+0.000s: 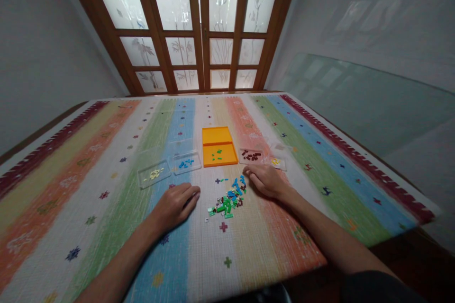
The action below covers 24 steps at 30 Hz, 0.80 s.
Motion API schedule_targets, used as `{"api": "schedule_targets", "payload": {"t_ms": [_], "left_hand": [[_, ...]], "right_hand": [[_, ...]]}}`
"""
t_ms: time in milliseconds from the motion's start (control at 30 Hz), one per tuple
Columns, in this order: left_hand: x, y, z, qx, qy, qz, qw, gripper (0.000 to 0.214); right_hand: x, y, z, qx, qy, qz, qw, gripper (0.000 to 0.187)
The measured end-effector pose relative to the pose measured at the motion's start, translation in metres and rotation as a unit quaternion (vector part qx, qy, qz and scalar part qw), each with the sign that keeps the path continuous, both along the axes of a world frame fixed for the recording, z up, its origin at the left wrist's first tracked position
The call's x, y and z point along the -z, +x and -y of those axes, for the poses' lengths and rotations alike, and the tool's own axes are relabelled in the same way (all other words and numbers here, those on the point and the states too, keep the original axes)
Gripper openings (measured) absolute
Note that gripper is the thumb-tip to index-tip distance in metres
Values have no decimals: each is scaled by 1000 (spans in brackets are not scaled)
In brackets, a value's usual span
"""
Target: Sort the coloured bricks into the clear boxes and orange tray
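Observation:
A loose pile of small toy bricks [227, 203] in green, blue, brown and white lies between my hands on the striped tablecloth. To the left of the pile rests my left hand [179, 204], its fingers curled together, with nothing visible in them. My right hand [266, 181] is at the pile's upper right, close to some blue bricks [236, 187]. Its thumb and fingers are closed in a pinch, and whatever may be between them is too small to make out. Just beyond, the open orange box [220, 164] holds several green bricks [218, 154].
Left of the orange box are clear trays with blue bricks [186, 164] and cream bricks [155, 173]. On its right, other clear trays hold brown bricks [251, 155] and yellow bricks [275, 162]. A wood-framed glass door [202, 33] stands behind the table.

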<state>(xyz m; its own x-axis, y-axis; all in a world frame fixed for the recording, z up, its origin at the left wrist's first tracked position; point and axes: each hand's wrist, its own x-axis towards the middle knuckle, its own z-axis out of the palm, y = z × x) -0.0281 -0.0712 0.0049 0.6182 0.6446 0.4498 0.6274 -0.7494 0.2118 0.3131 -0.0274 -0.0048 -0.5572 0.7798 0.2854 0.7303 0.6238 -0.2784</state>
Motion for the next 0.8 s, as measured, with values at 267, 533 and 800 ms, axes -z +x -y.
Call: {"api": "schedule_targets", "payload": {"t_ms": [267,533,800], "left_hand": [[-7,9,3,1,-83,60,995,18],[-18,51,-14,39,-141,67,987,23],[-24,99,-53,79,-124,-84,986,23]], "right_hand": [[-2,1,-4,73,-17,3,997,29],[0,-3,-3,106,-32,14,994,28],[-5,-6,-2,103,-43,27,993,26]]}}
